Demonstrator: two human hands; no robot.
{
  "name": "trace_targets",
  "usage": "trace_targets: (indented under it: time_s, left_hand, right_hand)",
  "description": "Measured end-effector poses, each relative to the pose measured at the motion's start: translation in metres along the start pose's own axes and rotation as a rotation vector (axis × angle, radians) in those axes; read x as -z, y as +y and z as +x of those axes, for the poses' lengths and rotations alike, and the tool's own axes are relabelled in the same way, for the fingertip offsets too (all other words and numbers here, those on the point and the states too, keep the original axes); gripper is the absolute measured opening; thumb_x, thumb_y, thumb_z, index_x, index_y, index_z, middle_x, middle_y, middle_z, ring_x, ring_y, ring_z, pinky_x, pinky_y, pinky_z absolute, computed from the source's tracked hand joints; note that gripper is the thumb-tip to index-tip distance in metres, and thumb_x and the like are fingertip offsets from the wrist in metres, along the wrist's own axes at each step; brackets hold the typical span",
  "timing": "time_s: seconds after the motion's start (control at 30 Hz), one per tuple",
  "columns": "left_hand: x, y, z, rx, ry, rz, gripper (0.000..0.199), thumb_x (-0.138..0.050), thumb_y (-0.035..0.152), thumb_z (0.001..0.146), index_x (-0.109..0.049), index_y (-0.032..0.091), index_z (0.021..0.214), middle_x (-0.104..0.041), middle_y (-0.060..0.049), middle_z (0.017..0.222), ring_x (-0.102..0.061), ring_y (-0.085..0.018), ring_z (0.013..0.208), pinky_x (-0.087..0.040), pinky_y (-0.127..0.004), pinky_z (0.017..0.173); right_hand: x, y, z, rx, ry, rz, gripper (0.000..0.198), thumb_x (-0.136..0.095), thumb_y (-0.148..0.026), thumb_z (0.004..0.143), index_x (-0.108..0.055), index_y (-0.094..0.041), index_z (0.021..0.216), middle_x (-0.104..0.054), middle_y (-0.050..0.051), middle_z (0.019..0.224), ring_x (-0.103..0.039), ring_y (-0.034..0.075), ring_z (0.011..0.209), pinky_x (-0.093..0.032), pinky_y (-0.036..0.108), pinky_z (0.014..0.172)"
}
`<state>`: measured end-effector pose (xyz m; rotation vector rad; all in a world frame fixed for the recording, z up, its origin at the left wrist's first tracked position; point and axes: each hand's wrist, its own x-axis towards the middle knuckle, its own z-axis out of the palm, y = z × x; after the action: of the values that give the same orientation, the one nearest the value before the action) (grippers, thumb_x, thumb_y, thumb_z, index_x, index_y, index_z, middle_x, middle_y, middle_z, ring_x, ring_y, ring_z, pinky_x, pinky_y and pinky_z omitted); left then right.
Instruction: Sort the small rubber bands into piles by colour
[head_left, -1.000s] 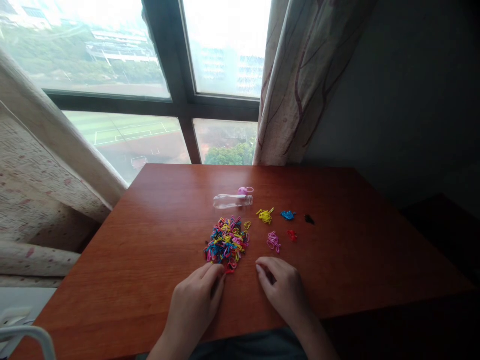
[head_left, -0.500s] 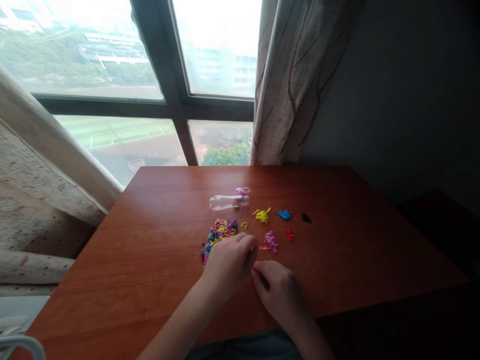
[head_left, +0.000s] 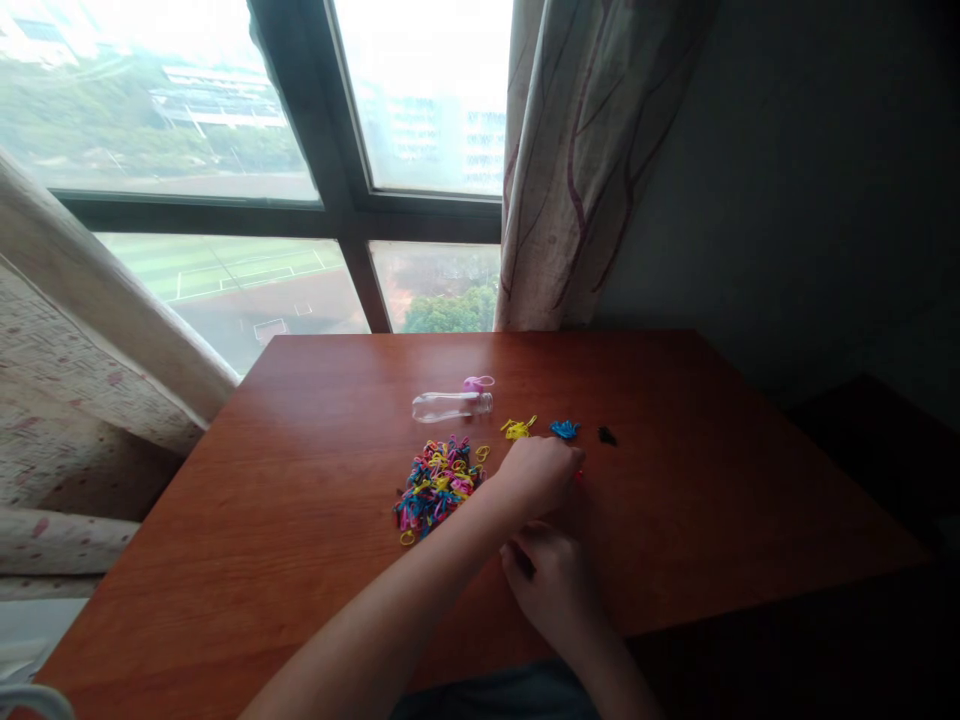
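My left hand (head_left: 540,472) reaches across to the right, its fingers closed and pointing down beside a bit of red rubber band (head_left: 579,476). Its fingertips are mostly hidden, so whatever they pinch does not show. Lower down, my right hand (head_left: 553,572) rests on the table with curled fingers, thumb and forefinger close together; I cannot make out anything in them. A mixed heap of small coloured rubber bands (head_left: 439,485) lies left of my hands. Beyond my left hand are small groups of yellow bands (head_left: 519,429), blue bands (head_left: 565,430) and black bands (head_left: 607,436).
Behind the heap, a clear plastic bottle (head_left: 450,406) lies on its side by a pink cap with a loop (head_left: 477,383). The wooden table (head_left: 262,520) reaches the window, with a curtain (head_left: 577,180) at its right. A white rail (head_left: 34,700) shows bottom left.
My left hand has moved right, from beside the mixed heap to the red bands, and now covers the pink bands. A red band showed at its fingertips before. My right hand has barely moved.
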<state>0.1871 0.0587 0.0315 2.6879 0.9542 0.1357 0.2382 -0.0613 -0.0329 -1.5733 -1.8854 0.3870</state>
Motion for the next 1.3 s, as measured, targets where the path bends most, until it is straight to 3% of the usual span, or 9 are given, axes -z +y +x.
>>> trace_targets:
  time_s: [0.13,0.3,0.43,0.57,0.73,0.9,1.3]
  left_hand:
    - [0.009,-0.008,-0.022,0.050,0.077,-0.034,0.014,-0.055,0.025,0.088,-0.068,0.022,0.091,-0.073,-0.007,0.089,-0.071,-0.023,0.079,-0.053,-0.030,0.066]
    - [0.016,-0.025,-0.089,0.151,0.194,-0.085,0.019,-0.046,0.021,0.094,-0.065,0.022,0.093,-0.071,-0.003,0.087,-0.068,-0.017,0.077,-0.049,-0.025,0.065]
    - [0.002,-0.038,-0.150,0.229,0.379,-0.257,0.014,-0.050,0.025,0.094,-0.064,0.023,0.096,-0.070,0.000,0.085,-0.066,-0.014,0.073,-0.048,-0.023,0.066]
    - [-0.018,-0.042,-0.187,0.265,0.411,-0.318,0.013,-0.050,0.023,0.094,-0.064,0.024,0.094,-0.069,0.001,0.080,-0.065,-0.013,0.068,-0.047,-0.021,0.062]
    - [-0.035,-0.041,-0.199,0.305,0.478,-0.293,0.013,-0.051,0.021,0.092,-0.064,0.024,0.096,-0.072,0.001,0.086,-0.069,-0.014,0.074,-0.050,-0.022,0.066]
    - [-0.035,-0.040,-0.199,0.343,0.540,-0.261,0.013,-0.051,0.022,0.092,-0.064,0.024,0.095,-0.073,0.000,0.087,-0.070,-0.015,0.074,-0.051,-0.023,0.065]
    - [-0.031,-0.036,-0.197,0.358,0.472,-0.239,0.016,-0.049,0.023,0.093,-0.065,0.023,0.094,-0.074,-0.002,0.087,-0.071,-0.017,0.076,-0.052,-0.024,0.066]
  right_hand:
    - [0.001,0.000,0.000,0.004,-0.008,-0.001,0.016,-0.050,-0.015,0.087,-0.060,-0.021,0.076,-0.065,0.001,0.072,-0.061,0.016,0.069,-0.034,0.025,0.063]
    - [0.004,-0.003,0.000,-0.002,-0.028,0.030,0.017,-0.050,-0.016,0.090,-0.062,-0.022,0.080,-0.066,0.000,0.073,-0.060,0.016,0.069,-0.035,0.025,0.064]
    - [0.004,-0.005,0.001,-0.011,-0.047,0.052,0.016,-0.051,-0.016,0.091,-0.065,-0.023,0.088,-0.069,0.000,0.082,-0.063,0.016,0.076,-0.038,0.025,0.071]
    - [0.001,-0.009,0.005,-0.038,-0.054,0.033,0.016,-0.052,-0.015,0.089,-0.066,-0.024,0.089,-0.070,0.000,0.084,-0.064,0.017,0.077,-0.039,0.025,0.072]
    - [-0.002,-0.017,0.009,-0.030,-0.076,0.016,0.015,-0.053,-0.015,0.089,-0.066,-0.024,0.088,-0.070,0.000,0.083,-0.064,0.017,0.077,-0.039,0.025,0.071]
    - [-0.009,-0.026,0.013,-0.019,-0.074,-0.011,0.016,-0.054,-0.013,0.088,-0.066,-0.024,0.090,-0.071,0.000,0.082,-0.064,0.017,0.077,-0.039,0.025,0.071]
    - [-0.021,-0.035,0.021,-0.037,-0.005,-0.102,0.009,-0.061,-0.020,0.089,-0.066,-0.022,0.095,-0.069,0.001,0.076,-0.065,0.018,0.071,-0.038,0.026,0.064]
